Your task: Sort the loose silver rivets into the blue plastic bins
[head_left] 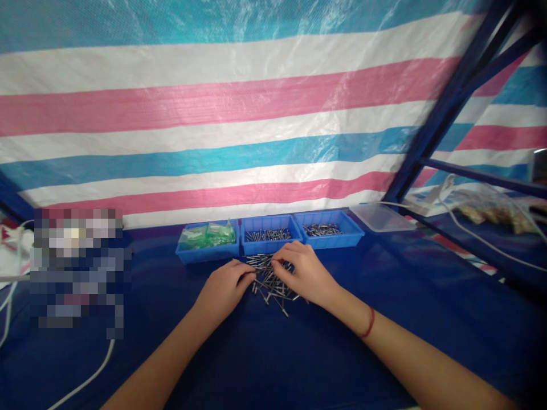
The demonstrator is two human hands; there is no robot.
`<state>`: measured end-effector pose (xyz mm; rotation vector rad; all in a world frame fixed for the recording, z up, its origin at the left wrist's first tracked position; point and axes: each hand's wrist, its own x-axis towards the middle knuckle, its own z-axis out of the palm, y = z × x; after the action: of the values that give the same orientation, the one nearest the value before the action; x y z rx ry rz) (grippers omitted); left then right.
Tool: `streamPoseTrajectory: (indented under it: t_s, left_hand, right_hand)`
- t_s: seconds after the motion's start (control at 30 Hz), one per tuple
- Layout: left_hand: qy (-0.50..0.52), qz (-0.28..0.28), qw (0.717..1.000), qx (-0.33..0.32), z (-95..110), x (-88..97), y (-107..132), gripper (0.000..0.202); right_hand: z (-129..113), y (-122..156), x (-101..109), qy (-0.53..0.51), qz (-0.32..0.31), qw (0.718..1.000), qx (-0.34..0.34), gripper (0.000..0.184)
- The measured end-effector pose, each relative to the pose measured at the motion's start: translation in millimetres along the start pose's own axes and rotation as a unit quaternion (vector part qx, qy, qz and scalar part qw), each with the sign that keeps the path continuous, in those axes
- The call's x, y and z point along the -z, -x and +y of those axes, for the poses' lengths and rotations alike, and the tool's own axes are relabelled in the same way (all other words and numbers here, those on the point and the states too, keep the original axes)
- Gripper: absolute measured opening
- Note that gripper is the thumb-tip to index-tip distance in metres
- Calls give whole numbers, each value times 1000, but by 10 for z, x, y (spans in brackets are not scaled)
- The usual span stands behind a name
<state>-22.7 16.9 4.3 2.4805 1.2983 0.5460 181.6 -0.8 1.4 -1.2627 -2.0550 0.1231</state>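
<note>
A loose pile of thin metal pins with thicker ends, which look like blind rivets [273, 282], lies on the dark blue table [239, 359]. At the pile's left edge is my left hand [224, 287], its thumb and forefinger pinched together on a rivet. My right hand [305, 273] reaches over the pile's right side with its fingers curled and the thumb close to the forefinger. Whatever sits between those right fingertips is too small to make out. Part of the pile is hidden beneath the right hand.
Behind the pile stand three blue bins in a row: the left bin [208, 254] holds green plastic packets, the middle bin [267, 246] and right bin [337, 241] metal pins. A clear plastic lid [382, 218] lies further right. White cables [92, 376] run along the left.
</note>
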Motion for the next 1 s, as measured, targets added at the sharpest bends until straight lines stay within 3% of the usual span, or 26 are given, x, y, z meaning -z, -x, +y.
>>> streamPoseTrajectory:
  t_s: [0.23,0.37,0.5,0.77,1.0]
  left_hand:
    - [65,44,997,23,36,57,-15,20]
    - [172,86,981,31,126,63,-19,23]
    - [276,107,953,58,206,28,-17,23]
    - [387,100,912,88,262,-59,-14,22]
    - [393,92,911,82,278,-67,-17,20]
  right_hand:
    - [14,-14,10,-26,1,1000,8,12]
    - [-58,-16,22,-146,-7,989,10,10]
    - [-135,-3,-1,-263,14,964,-32,18]
    - [-181,23,-63,-392,31,912,-114,23]
    - [-186,25,-72,-426,29,894,-133,22]
